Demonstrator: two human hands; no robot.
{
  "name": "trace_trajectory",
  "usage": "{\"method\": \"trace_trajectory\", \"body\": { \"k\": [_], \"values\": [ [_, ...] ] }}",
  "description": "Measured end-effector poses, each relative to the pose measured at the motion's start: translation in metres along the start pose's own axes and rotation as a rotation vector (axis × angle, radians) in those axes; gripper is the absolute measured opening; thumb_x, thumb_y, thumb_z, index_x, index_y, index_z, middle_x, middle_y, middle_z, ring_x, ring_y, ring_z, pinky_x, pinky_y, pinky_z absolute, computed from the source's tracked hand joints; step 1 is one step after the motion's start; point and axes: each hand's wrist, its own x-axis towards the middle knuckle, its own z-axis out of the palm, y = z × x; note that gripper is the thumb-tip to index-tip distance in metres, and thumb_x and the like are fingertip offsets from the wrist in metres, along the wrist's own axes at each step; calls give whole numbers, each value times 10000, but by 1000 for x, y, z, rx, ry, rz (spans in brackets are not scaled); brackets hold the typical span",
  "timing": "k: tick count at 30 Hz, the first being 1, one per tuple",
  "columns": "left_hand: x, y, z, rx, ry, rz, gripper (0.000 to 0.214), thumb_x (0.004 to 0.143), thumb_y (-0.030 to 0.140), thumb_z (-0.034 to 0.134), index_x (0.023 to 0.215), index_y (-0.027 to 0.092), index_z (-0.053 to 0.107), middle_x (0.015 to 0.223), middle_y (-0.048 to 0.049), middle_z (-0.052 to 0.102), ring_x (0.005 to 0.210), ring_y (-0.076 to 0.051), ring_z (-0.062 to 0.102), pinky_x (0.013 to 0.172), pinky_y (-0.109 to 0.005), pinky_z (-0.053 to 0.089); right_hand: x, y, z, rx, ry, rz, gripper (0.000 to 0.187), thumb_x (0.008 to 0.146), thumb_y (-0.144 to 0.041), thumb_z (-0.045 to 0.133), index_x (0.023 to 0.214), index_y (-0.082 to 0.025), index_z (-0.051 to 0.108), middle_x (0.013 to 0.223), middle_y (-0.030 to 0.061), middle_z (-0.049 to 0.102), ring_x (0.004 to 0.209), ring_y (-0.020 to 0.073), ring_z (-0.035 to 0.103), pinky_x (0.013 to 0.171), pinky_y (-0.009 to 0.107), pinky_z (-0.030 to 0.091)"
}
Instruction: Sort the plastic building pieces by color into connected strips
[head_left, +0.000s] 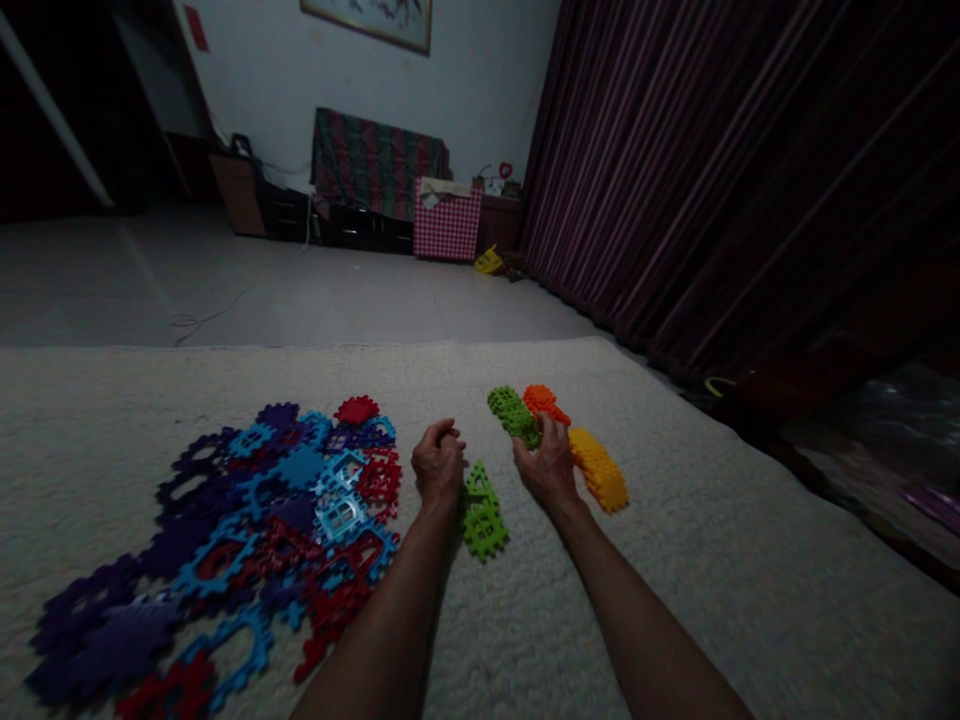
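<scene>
My right hand (549, 464) has its thumb and fingers around the near end of a leaning row of green toothed plastic building tiles (510, 408). Beyond its fingers lie orange tiles (541, 399), and a row of yellow tiles (598, 468) leans just to its right. My left hand (439, 462) is closed with its fingers curled inward; whether anything is inside is hidden. Close to the left wrist, a few loose green tiles (484, 530), one of them triangular, lie flat on the quilted mat (525, 620).
Left of my left arm spreads a heap of purple, blue and red toothed tiles (300, 468). Past the mat's far edge are a tiled floor (375, 300), a low cabinet (360, 228) and a checkered cloth (448, 228). Dark purple curtains (645, 180) hang at right.
</scene>
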Motion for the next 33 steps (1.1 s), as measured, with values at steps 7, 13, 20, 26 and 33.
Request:
{"method": "trace_trajectory", "body": {
  "k": [7, 13, 20, 26, 33],
  "values": [
    [-1, 4, 0, -2, 6, -20, 339, 706, 194, 528, 1002, 186, 694, 857, -43, 684, 651, -136, 664, 473, -202, 503, -6, -9, -11, 69, 52, -58, 391, 825, -284, 555, 1183, -127, 552, 1155, 158, 551, 1136, 269, 509, 981, 441, 446],
    [-1, 6, -1, 0, 32, -29, 352, 696, 159, 515, 997, 187, 696, 873, -51, 700, 667, -131, 673, 481, -180, 481, -26, -39, -34, 308, -295, -124, 173, 834, -219, 525, 980, -184, 611, 906, 59, 608, 823, 177, 592, 737, 302, 511],
    [2, 4, -1, -61, 68, -55, 362, 685, 150, 488, 987, 179, 686, 867, -52, 695, 659, -115, 667, 496, -169, 471, -31, -59, -67, 354, -687, -269, 358, 743, -237, 692, 1092, -204, 619, 1061, 62, 570, 967, 185, 570, 858, 321, 488],
    [3, 1, 0, -77, 64, -35, 373, 679, 169, 488, 997, 184, 684, 869, -51, 685, 659, -124, 661, 476, -174, 460, -32, -67, -79, 216, -731, -291, 189, 761, -137, 621, 926, -220, 660, 959, 33, 563, 919, 180, 548, 856, 321, 455],
    [1, 3, 0, -90, 53, -36, 368, 670, 190, 502, 990, 172, 683, 868, -56, 675, 638, -122, 650, 474, -181, 459, -36, -73, -79, 183, -748, -227, 130, 785, -153, 606, 899, -212, 626, 899, 13, 528, 817, 151, 522, 766, 276, 434]
  ]
}}
